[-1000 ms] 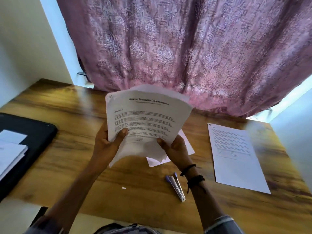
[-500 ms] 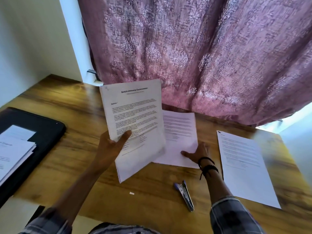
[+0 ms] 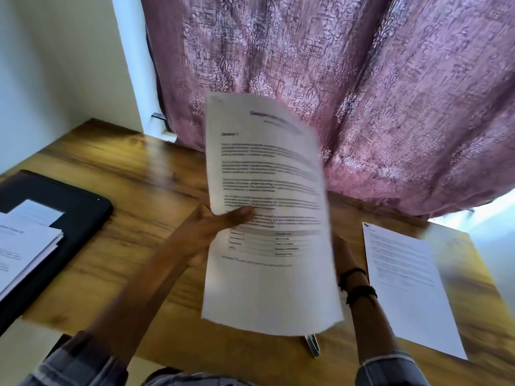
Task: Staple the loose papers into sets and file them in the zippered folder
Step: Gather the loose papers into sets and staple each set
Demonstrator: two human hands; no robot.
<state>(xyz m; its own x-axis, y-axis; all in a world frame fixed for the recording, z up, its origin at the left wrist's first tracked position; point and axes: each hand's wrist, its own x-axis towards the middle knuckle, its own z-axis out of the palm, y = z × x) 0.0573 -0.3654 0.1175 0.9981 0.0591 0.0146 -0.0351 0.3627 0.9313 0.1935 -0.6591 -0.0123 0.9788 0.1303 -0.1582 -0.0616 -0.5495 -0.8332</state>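
Nearest the camera you get two checked sleeves (image 3: 83,366) at the bottom edge. Just past those, the end of the stapler (image 3: 312,345) pokes out on the table (image 3: 125,190), and the rest of it is hidden under the lower edge of the held paper.

The left hand (image 3: 214,232) has the printed paper (image 3: 267,218) up off the table, roughly upright and tipped a bit, in the middle of the view. Its grip is clamped on the paper's left edge, with the thumb lying across the front over the text and the fingers behind. The paper is pretty blurred, so I can't tell how many sheets are in there.

The right hand (image 3: 341,249) is mostly behind the paper. All you really see is the wrist with dark wristbands (image 3: 358,285), so I can't tell what its grip is doing.

Over on the right a single sheet (image 3: 409,288) lies flat on the table, apart from the held paper. On the left is the black folder (image 3: 78,215), lying flat with a stack of papers (image 3: 25,246) on top of it.

At the far side a pink patterned curtain (image 3: 362,93) hangs down to the table's far edge, with a pale wall (image 3: 55,65) to its left.
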